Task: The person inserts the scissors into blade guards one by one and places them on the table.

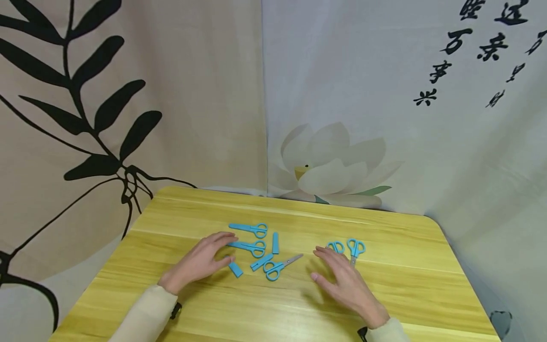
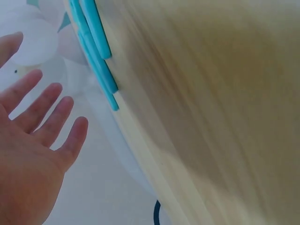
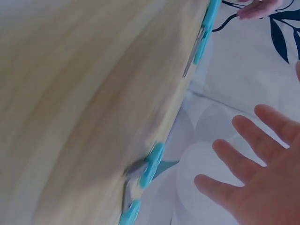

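On the yellow wood-grain table [image 1: 256, 311], at left, two pairs of light-blue plastic-handled scissors with sheathed blades [image 1: 244, 228] lie one nearer than the other, the left hand [image 1: 198, 262] beside the nearer pair, fingers loosely spread. Just right, among loose flat blue plastic sheaths [image 1: 275, 243], bare-bladed blue-handled scissors [image 1: 279, 266] point their grey metal blade right. Farther right, the right hand [image 1: 346, 282], also spread, partly hides two more blue-handled scissors [image 1: 354, 255] (one shows some blade).
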`<state>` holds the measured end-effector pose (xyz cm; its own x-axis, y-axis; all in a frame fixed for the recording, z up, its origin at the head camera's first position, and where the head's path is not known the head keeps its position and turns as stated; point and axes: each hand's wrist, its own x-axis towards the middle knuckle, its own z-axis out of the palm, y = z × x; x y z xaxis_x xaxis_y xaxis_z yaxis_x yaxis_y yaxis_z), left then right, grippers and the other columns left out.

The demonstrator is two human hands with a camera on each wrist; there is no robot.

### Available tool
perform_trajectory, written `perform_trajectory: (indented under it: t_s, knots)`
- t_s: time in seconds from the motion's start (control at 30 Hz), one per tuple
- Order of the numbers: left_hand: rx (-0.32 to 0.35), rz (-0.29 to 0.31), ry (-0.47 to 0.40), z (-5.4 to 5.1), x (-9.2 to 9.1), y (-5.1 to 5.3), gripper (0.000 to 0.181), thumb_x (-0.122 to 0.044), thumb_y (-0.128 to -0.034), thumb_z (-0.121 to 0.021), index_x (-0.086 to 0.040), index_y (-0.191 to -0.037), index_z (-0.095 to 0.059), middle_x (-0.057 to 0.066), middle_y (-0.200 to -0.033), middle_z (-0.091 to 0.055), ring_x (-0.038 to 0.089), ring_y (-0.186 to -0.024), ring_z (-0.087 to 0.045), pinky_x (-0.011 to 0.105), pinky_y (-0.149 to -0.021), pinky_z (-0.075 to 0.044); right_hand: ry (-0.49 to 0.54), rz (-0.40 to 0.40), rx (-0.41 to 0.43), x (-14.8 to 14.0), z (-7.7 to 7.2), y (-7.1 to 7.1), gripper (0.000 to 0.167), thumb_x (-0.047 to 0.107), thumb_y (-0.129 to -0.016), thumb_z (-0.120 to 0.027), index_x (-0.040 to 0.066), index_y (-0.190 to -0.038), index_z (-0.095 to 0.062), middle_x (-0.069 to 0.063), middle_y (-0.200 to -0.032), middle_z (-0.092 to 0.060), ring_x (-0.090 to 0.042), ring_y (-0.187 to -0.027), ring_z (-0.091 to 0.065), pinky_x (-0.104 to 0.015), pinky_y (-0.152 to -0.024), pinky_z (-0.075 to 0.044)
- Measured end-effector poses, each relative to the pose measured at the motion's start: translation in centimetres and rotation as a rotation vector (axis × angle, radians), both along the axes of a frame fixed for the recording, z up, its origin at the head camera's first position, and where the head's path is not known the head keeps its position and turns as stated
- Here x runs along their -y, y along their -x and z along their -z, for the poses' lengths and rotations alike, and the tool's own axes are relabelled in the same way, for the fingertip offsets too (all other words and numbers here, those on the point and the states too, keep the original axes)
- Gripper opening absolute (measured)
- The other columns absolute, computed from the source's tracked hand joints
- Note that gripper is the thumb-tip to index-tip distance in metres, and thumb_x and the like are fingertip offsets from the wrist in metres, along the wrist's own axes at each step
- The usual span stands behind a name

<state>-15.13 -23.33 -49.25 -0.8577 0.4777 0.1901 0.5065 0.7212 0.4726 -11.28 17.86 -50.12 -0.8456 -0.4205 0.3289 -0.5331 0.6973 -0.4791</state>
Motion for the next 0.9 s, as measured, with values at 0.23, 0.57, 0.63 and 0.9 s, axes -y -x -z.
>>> perform_trajectory:
  t_s: [0.23, 0.57, 0.63, 0.9]
  knots:
    - [-0.018, 0.001, -0.004, -0.2, 0.0, -1.4, 0.054, -0.032, -0.0983, -0.073, -0.007, -0.144, -0.06, 0.018, -0.15, -0.053, 0.041, -0.135, -0.052, 0.062, -0.108, -0.043, -0.03, 0.042, 0.05, -3.0, -0.1, -0.3, 0.061, 0.039, -0.099, -0.071, 0.006, -0.147, -0.056, -0.014, -0.151, -0.055, -0.042, -0.141, -0.047, -0.063, -0.112, -0.038]
    - [-0.013, -0.022, -0.07, 0.4, -0.2, -2.7, 0.056, -0.025, -0.0933, -0.08, -0.005, -0.142, -0.061, 0.017, -0.153, -0.051, 0.041, -0.135, -0.052, 0.061, -0.106, -0.045, -0.052, 0.086, 0.119, -7.2, 0.7, 0.9, 0.06, 0.04, -0.103, -0.065, 0.003, -0.149, -0.052, -0.018, -0.151, -0.053, -0.047, -0.142, -0.043, -0.067, -0.11, -0.038]
    - [-0.006, -0.021, -0.072, 0.5, -0.4, -2.9, 0.056, -0.025, -0.0931, -0.08, -0.006, -0.142, -0.061, 0.016, -0.153, -0.05, 0.041, -0.136, -0.051, 0.061, -0.107, -0.045, -0.051, 0.087, 0.134, -7.9, 0.9, 1.3, 0.06, 0.04, -0.104, -0.064, 0.003, -0.149, -0.052, -0.018, -0.152, -0.053, -0.047, -0.143, -0.042, -0.067, -0.111, -0.037]
    - [0.018, -0.02, -0.07, 0.7, -1.1, -3.4, 0.053, -0.026, -0.0934, -0.08, -0.009, -0.14, -0.063, 0.013, -0.153, -0.051, 0.039, -0.137, -0.051, 0.06, -0.107, -0.045, -0.053, 0.075, 0.197, -9.3, 1.0, 3.1, 0.058, 0.039, -0.105, -0.062, 0.005, -0.15, -0.052, -0.018, -0.154, -0.051, -0.046, -0.143, -0.042, -0.066, -0.112, -0.037]
